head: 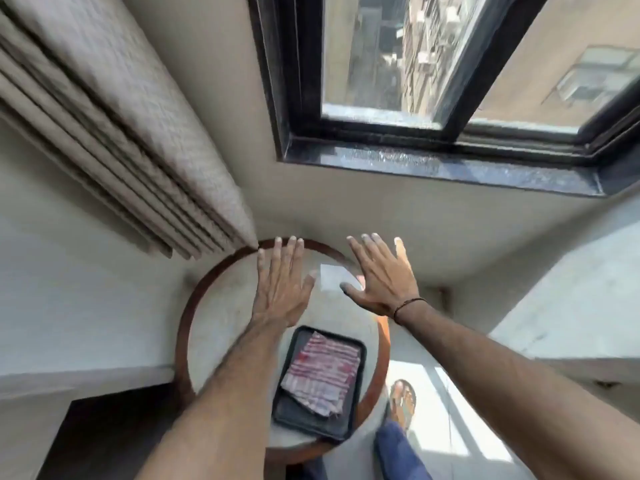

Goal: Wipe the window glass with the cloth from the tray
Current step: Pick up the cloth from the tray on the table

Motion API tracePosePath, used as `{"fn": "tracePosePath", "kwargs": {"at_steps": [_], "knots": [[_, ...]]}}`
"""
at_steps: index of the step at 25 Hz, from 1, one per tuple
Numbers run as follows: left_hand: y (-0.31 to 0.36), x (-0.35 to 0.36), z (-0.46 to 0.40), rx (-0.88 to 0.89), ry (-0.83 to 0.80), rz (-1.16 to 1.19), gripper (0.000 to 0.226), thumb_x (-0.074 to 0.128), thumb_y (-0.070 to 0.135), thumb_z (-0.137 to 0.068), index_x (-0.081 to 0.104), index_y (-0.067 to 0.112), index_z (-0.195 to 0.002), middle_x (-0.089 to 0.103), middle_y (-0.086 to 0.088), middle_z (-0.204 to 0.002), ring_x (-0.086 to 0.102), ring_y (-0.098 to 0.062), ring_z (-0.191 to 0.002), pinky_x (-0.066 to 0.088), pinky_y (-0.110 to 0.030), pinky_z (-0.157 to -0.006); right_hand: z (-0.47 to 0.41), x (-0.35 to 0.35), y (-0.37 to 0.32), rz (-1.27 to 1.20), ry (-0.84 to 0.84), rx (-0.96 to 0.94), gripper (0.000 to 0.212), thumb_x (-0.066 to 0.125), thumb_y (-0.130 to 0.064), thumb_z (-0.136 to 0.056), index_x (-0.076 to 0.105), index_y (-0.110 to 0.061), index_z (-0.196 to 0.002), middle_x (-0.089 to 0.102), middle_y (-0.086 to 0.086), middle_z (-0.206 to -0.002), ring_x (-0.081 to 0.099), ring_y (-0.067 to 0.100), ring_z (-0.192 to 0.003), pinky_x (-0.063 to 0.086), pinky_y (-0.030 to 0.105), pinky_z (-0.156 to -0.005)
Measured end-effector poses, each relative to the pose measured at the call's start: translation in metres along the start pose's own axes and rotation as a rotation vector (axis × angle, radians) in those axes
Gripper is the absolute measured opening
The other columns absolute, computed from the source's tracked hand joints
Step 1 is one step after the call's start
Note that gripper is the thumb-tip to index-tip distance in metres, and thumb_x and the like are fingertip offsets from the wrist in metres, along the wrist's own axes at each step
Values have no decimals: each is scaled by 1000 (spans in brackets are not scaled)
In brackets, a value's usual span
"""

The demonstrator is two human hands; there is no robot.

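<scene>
A folded cloth with pink and white stripes lies in a black tray on a small round table. My left hand and my right hand hover above the far half of the table, palms down, fingers spread, holding nothing. Both hands are beyond the tray and apart from the cloth. The window glass sits above in a dark frame, with buildings visible through it.
The round table has a brown wooden rim and stands against the wall under a dark stone sill. A beige curtain hangs at the left. My sandalled foot and blue trouser leg are right of the table.
</scene>
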State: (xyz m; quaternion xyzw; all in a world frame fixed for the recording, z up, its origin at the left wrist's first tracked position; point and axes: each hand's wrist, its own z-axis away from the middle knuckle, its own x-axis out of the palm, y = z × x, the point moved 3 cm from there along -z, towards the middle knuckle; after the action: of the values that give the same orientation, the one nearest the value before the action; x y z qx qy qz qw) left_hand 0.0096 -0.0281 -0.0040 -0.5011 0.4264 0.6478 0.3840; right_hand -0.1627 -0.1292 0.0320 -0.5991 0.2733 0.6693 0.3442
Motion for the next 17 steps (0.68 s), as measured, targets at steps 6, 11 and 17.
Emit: {"fn": "tracePosePath", "kwargs": {"at_steps": [6, 11, 17], "knots": [[-22, 188, 90, -49, -287, -30, 32, 63, 14, -87, 68, 11, -119, 68, -10, -111, 63, -30, -103, 49, -44, -86, 59, 196, -45, -181, -520, -12, 54, 54, -41, -93, 49, -7, -134, 62, 18, -121, 60, 38, -111, 50, 46, -92], [-28, 248, 100, -127, -335, -111, 37, 62, 6, -90, 61, 14, -127, 70, -9, -117, 60, -29, -111, 44, -42, -94, 61, 270, -66, -249, -518, 29, 41, 56, -24, -91, 55, -2, -125, 62, 21, -121, 59, 40, -112, 50, 48, -99], [-21, 243, 102, -275, -424, 65, 28, 53, 0, -91, 66, 12, -112, 67, -9, -118, 52, -29, -117, 36, -43, -101, 58, 280, -53, -468, -684, 298, 23, 70, -21, -79, 54, -13, -65, 58, 4, -68, 54, 24, -65, 42, 30, -60]]}}
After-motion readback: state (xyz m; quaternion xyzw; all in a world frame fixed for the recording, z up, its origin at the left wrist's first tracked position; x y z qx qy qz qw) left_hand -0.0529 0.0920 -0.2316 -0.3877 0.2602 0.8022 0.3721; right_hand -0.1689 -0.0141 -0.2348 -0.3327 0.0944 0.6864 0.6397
